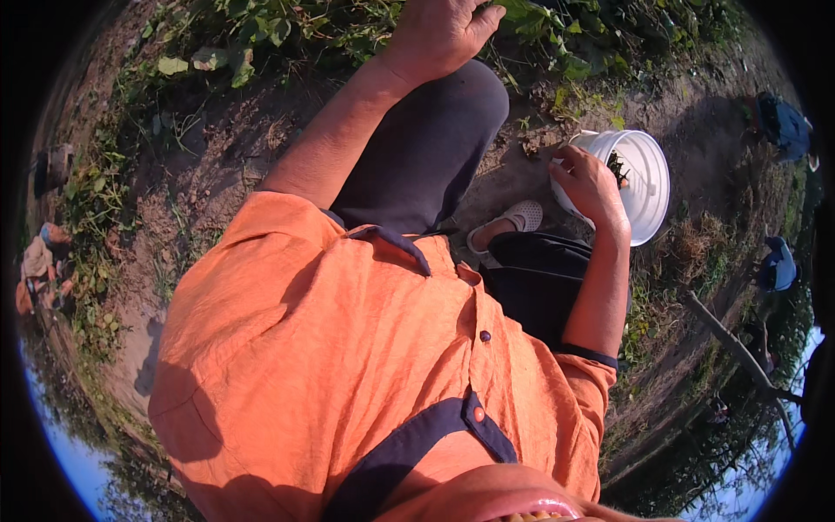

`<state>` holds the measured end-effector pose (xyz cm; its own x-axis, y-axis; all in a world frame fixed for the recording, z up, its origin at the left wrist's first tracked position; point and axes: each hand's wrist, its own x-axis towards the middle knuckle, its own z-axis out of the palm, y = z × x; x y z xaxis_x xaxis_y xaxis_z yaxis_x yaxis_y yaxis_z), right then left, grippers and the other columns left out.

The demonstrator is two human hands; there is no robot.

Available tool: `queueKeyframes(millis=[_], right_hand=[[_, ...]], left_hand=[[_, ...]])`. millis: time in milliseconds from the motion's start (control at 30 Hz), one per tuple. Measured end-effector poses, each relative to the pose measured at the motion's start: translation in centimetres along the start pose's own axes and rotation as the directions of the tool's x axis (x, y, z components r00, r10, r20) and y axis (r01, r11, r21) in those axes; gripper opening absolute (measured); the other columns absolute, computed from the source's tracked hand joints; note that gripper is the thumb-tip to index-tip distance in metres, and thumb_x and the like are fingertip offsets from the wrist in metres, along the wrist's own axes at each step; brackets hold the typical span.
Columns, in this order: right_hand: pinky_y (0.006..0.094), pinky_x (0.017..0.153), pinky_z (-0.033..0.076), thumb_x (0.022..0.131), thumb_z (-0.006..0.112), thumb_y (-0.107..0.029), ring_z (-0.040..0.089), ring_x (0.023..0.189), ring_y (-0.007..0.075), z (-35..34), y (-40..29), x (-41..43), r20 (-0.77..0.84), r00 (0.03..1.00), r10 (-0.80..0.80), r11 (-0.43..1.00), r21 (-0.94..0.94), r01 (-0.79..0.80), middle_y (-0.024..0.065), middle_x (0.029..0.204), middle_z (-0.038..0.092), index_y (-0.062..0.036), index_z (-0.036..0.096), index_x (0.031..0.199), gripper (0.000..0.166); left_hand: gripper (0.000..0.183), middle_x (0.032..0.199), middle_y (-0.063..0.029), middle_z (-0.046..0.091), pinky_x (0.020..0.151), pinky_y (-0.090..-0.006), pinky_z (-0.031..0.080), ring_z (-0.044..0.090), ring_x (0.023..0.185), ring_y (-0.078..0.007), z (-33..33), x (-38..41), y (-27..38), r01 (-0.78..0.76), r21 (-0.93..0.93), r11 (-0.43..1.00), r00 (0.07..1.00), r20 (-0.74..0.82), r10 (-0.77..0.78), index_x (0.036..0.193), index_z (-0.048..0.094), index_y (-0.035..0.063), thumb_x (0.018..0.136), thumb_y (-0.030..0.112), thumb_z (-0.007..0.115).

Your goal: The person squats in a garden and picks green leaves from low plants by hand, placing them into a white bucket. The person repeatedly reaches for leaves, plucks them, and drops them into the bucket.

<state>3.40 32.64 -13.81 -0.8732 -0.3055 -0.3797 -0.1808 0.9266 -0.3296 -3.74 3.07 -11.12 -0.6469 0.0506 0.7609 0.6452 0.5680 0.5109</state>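
At the top edge, my left hand (443, 32) is among green leafy plants (531, 19) above my bent knee (456, 98). Its thumb points right; the other fingers are largely cut off by the frame, so a hold does not show. Over the left side of a white plastic bucket (652, 189) lies my right hand (590, 186), fingers bent. It covers part of the rim, and whether it grips anything is unclear. Small dark green items (615, 168) and a bit of orange show inside the bucket, partly hidden behind the hand.
My shoe (524, 216) rests on bare soil (496, 176) left of the bucket. A branch (730, 342) rises at the lower right. People (776, 264) are at the far right, and another person (42, 264) is at the far left. Vines (241, 39) line the upper left.
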Motion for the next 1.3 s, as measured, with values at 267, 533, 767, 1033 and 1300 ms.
queueKeyframes(millis=[267, 533, 767, 1033, 1300], right_hand=[[0.0447, 0.084, 0.052, 0.088, 0.064, -0.029, 0.067, 0.094, 0.0354, 0.6, -0.3, 0.6, 0.046, 0.999, 0.007, 1.0, 0.008, -0.008, 0.0158, 0.102, 0.07, -0.0077, 0.067, 0.112, 0.032], [0.0433, 0.085, 0.051, 0.091, 0.062, -0.03, 0.067, 0.098, 0.0341, 0.9, 0.1, 1.5, 0.054, 0.998, 0.042, 0.999, -0.023, -0.041, 0.0153, 0.106, 0.069, -0.0073, 0.066, 0.116, 0.034], [0.0461, 0.087, 0.051, 0.09, 0.06, -0.036, 0.066, 0.101, 0.0367, 0.4, 0.4, 1.1, 0.001, 1.0, 0.012, 1.0, -0.005, -0.012, 0.0181, 0.104, 0.07, -0.0068, 0.068, 0.114, 0.039], [0.0431, 0.083, 0.051, 0.089, 0.059, -0.034, 0.067, 0.095, 0.0343, -0.2, 2.2, -0.2, -0.069, 0.997, 0.041, 0.999, 0.016, -0.04, 0.016, 0.099, 0.07, -0.0071, 0.068, 0.112, 0.037], [0.0458, 0.085, 0.053, 0.089, 0.063, -0.038, 0.068, 0.096, 0.0347, -0.2, 4.6, 0.4, -0.192, 0.979, 0.07, 0.996, 0.06, -0.059, 0.0153, 0.097, 0.072, -0.0099, 0.069, 0.11, 0.036]], left_hand=[[0.047, 0.129, -0.0168, 0.053, 0.095, -0.0493, 0.049, 0.054, 0.117, -0.041, -1.7, -9.9, -15.2, 0.07, 0.54, 0.839, 0.868, 0.381, -0.318, 0.131, 0.058, 0.014, 0.085, 0.021, 0.068], [0.024, 0.093, -0.0178, 0.065, 0.073, -0.0468, 0.051, 0.065, 0.088, -0.0371, 0.6, -6.3, -21.5, 0.022, 0.517, 0.855, 0.815, 0.486, -0.315, 0.098, 0.068, 0.0107, 0.095, 0.03, 0.055], [0.028, 0.075, -0.0089, 0.071, 0.056, -0.0342, 0.052, 0.066, 0.061, -0.0173, -3.1, 6.7, -26.3, 0.576, -0.032, 0.817, 0.81, 0.161, -0.564, 0.087, 0.07, 0.0065, 0.098, 0.03, 0.059], [0.03, 0.073, -0.0038, 0.066, 0.049, -0.0261, 0.048, 0.062, 0.058, -0.0114, -3.2, 18.6, -13.4, 0.179, -0.141, 0.974, 0.978, 0.135, -0.16, 0.086, 0.066, 0.0049, 0.103, 0.028, 0.054], [0.035, 0.085, -0.0044, 0.068, 0.067, -0.0281, 0.052, 0.063, 0.071, -0.012, -1.9, 22.4, -5.4, 0.08, -0.194, 0.978, 0.97, 0.24, -0.032, 0.1, 0.066, 0.0036, 0.105, 0.032, 0.047]])
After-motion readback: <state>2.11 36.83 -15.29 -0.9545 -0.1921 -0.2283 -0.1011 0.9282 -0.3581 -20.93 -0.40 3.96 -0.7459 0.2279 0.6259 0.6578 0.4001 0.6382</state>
